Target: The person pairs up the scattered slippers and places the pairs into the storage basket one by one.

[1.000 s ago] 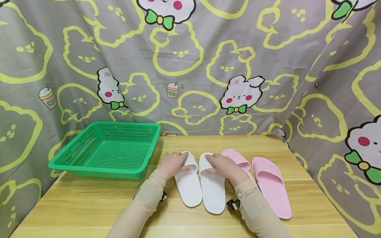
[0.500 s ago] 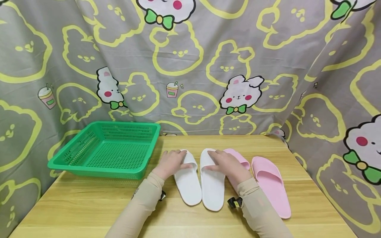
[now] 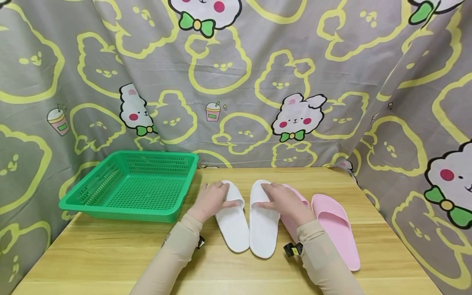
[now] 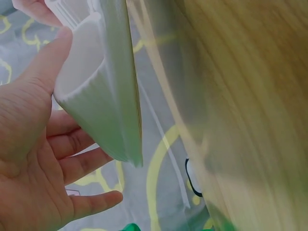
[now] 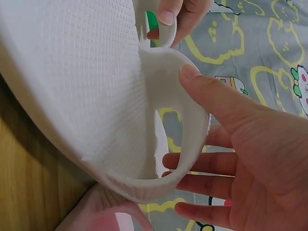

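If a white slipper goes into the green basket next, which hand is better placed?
Probably the left: the left hand is on the white slipper nearer the green basket, while the right hand is on the farther slipper, beyond the left hand.

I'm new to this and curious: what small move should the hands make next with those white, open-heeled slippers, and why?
Perhaps turn the left hand and right hand gently inward, bringing the toe ends of the white slippers together: these splay apart while the heels nearly meet, and a hand rests on each slipper.
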A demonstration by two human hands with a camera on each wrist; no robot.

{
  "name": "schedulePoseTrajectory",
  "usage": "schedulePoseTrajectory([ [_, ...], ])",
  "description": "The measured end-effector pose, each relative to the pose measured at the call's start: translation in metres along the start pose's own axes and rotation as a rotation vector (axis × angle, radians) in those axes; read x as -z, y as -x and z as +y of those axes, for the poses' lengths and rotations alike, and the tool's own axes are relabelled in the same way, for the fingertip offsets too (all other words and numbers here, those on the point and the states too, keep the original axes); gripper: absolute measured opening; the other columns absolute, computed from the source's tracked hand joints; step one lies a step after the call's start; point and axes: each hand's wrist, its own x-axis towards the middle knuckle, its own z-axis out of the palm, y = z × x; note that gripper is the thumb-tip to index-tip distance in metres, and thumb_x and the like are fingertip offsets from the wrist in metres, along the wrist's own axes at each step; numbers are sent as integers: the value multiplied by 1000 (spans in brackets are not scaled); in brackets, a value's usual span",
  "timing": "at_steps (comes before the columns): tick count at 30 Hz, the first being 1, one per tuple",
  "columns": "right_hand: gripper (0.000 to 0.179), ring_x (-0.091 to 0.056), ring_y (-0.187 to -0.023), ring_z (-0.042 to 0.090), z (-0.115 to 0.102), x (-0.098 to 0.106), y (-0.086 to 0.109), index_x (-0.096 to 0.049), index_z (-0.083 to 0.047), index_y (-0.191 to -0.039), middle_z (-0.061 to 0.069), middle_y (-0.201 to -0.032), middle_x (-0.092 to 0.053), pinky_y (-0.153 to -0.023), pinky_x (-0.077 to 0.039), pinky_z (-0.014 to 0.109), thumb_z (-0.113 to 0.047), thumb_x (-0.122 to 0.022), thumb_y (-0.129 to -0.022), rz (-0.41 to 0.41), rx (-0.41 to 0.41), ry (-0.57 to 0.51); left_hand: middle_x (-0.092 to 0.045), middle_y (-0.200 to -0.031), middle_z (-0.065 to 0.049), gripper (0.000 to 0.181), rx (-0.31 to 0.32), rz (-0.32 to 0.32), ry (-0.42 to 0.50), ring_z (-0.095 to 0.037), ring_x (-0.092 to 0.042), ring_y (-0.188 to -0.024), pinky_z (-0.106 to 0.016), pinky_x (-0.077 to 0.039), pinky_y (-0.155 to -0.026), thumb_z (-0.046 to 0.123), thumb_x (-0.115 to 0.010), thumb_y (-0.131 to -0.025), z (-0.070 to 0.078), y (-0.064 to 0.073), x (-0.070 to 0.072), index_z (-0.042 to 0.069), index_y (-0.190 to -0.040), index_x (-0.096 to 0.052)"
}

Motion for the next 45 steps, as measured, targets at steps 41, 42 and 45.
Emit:
schedulePoseTrajectory([
  [41, 77, -49, -128, 40, 19, 23, 6, -54, -3, -129, 20, -137, -52, -105, -42, 55, -53, -78, -75, 137, -67, -38, -59, -126, -13, 73, 28, 176, 65, -32, -53, -122, -54, -41, -104, 62, -70, -78, 1, 0, 16, 4, -121, -57],
  [42, 77, -48, -128, 41, 19, 24, 6, -54, -3, -129, 21, -138, -52, -105, -42, 56, -53, -77, -76, 138, -67, -39, -58, -128, -14, 74, 26, 180, 69, -33, -52, -123, -53, -41, -105, 62, -70, -78, 1, 0, 16, 3, -121, -58],
  [45, 78, -47, -129, 41, 21, 26, 7, -54, -3, -129, 22, -139, -51, -107, -41, 56, -55, -77, -75, 132, -82, -45, -56, -134, -17, 75, 19, 188, 69, -34, -50, -127, -51, -39, -109, 62, -70, -79, -1, -1, 16, 1, -122, -58],
])
